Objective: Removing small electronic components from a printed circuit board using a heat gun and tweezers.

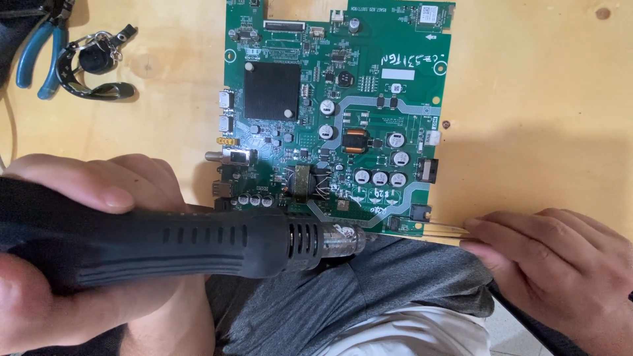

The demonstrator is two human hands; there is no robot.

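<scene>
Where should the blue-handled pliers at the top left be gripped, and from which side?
Judging by their pose, take the pliers by the two blue handles, closing around both from above near their lower ends. The handles splay toward the person, while the jaw end runs out of view at the table's top edge. The key bunch crowds their right side.

Matt black plastic hot-air gun [165, 247], dull metal nozzle [343, 237], glossy green circuit board [389, 138], smooth pale wooden table [534, 132]

One head-worn camera looks steeply down, close over the circuit board [333, 112] and lap.
</scene>
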